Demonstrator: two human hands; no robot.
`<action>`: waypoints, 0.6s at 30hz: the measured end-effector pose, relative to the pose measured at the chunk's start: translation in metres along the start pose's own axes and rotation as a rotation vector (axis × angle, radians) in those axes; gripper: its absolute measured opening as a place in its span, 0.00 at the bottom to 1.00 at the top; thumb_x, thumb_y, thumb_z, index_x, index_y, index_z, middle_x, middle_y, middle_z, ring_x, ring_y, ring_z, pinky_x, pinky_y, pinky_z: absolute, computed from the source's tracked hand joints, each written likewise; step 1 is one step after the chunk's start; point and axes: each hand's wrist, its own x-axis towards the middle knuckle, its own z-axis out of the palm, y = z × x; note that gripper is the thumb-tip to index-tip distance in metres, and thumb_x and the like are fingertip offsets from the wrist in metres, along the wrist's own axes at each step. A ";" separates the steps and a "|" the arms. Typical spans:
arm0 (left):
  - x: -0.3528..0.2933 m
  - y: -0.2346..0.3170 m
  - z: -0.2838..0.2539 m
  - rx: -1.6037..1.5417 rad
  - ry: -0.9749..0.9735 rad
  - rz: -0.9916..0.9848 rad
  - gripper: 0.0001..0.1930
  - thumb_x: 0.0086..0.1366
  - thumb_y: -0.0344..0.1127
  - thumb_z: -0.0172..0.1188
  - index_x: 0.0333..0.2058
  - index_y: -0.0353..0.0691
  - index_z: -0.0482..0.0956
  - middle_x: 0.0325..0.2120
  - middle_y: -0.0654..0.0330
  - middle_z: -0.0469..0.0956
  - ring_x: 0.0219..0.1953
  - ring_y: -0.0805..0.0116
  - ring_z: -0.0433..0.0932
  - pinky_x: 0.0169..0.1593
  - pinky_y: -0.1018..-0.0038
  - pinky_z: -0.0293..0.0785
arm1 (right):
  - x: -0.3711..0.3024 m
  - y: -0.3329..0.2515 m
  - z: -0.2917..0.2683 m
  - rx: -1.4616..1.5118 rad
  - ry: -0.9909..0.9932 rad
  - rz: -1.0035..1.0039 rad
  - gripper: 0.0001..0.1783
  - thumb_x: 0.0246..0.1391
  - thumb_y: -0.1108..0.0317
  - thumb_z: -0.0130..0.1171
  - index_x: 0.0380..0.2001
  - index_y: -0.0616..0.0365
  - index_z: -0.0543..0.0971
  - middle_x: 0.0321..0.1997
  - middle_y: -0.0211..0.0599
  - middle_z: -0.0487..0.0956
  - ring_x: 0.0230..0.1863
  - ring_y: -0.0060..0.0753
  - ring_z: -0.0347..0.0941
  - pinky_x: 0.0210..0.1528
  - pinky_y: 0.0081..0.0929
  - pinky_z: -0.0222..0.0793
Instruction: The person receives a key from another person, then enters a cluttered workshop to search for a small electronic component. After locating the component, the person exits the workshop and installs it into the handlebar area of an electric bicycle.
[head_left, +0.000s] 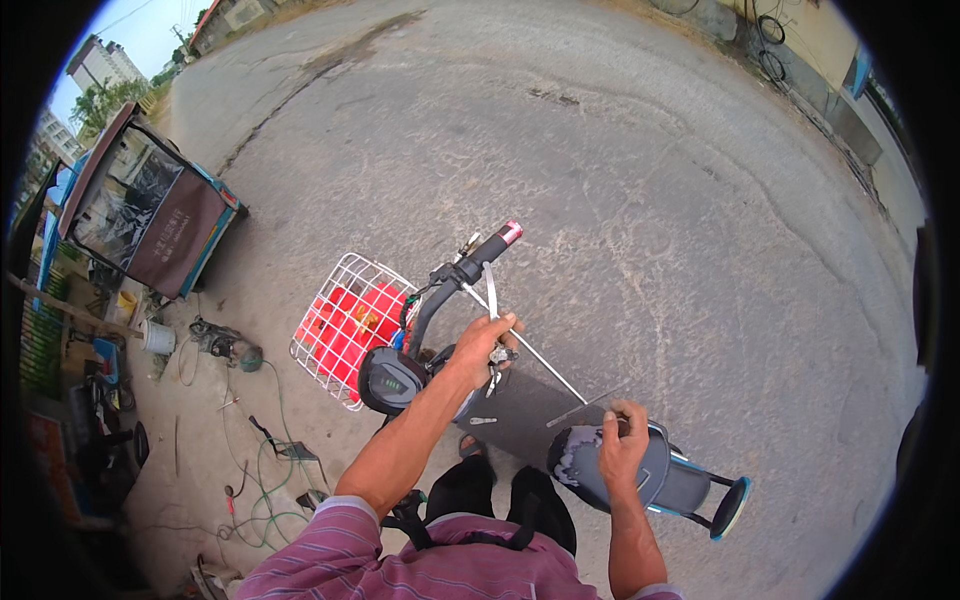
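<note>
A silver brake lever (491, 295) with a metal clamp end (504, 354) is in my left hand (478, 347), whose fingers are closed around it beside the handlebar grip (490, 248). A pale cable (530, 350) slants from the handlebar down toward the scooter's seat. Thin dark wire or rod (575, 411) shows at its lower end. My right hand (624, 440) is over the front of the worn black seat (580, 458), with thumb and fingers pinched together. What they hold, if anything, is too small to make out. A small silver piece (483, 421) lies on the footboard (520, 405).
A white wire basket (350, 325) with red contents is fixed at the scooter's front. Left of it, a green hose (265, 470), a small machine (225, 343) and a white bucket (158, 337) are on the ground. A covered three-wheeler (150, 210) stands farther off.
</note>
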 end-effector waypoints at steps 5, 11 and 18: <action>-0.003 0.001 -0.002 -0.047 -0.095 0.036 0.15 0.66 0.45 0.57 0.35 0.36 0.76 0.18 0.64 0.70 0.19 0.76 0.68 0.20 0.77 0.64 | 0.016 -0.004 0.000 0.537 -0.294 0.810 0.14 0.60 0.71 0.56 0.49 0.59 0.75 0.28 0.30 0.75 0.28 0.23 0.71 0.29 0.23 0.65; -0.004 0.003 0.000 -0.092 -0.120 0.076 0.16 0.67 0.45 0.57 0.36 0.35 0.77 0.18 0.64 0.70 0.18 0.76 0.67 0.20 0.77 0.64 | 0.013 -0.011 0.007 -0.430 -0.185 -0.433 0.16 0.51 0.80 0.58 0.44 0.56 0.80 0.26 0.34 0.75 0.26 0.28 0.71 0.28 0.29 0.66; -0.005 0.004 0.004 -0.039 -0.088 0.040 0.15 0.67 0.44 0.56 0.35 0.35 0.77 0.18 0.63 0.71 0.19 0.76 0.68 0.20 0.77 0.65 | -0.011 0.002 0.001 0.076 -0.066 -0.119 0.12 0.50 0.81 0.55 0.39 0.60 0.78 0.40 0.39 0.78 0.37 0.30 0.75 0.40 0.26 0.71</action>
